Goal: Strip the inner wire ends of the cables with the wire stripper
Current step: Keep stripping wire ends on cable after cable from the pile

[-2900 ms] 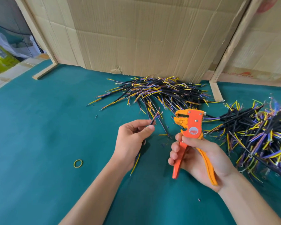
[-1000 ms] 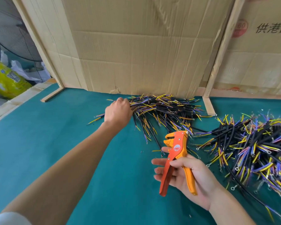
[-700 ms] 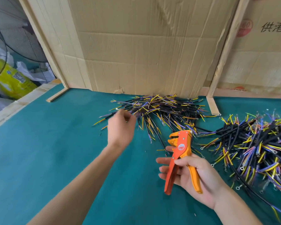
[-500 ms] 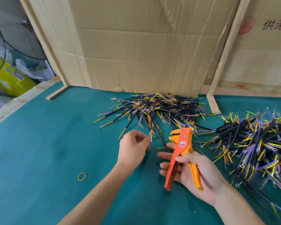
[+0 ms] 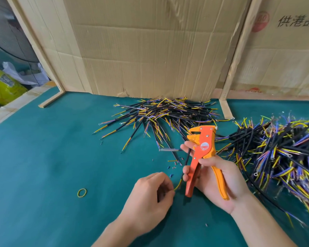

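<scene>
A person's left hand (image 5: 151, 190), nearest the camera, pinches the yellow wire end of a single black cable (image 5: 185, 162) that runs up to the right hand (image 5: 213, 179). That hand grips an orange wire stripper (image 5: 202, 152) upright above the green table (image 5: 43, 157), fingers curled round its handles, the forefinger steadying the cable beside the tool's head. A yellow rubber band (image 5: 82, 192) lies to the left, and tiny insulation scraps (image 5: 171, 166) dot the cloth. Beyond, a pile of cables (image 5: 161, 114) rests against cardboard (image 5: 150, 47); a second heap (image 5: 282, 150) spreads at right.
</scene>
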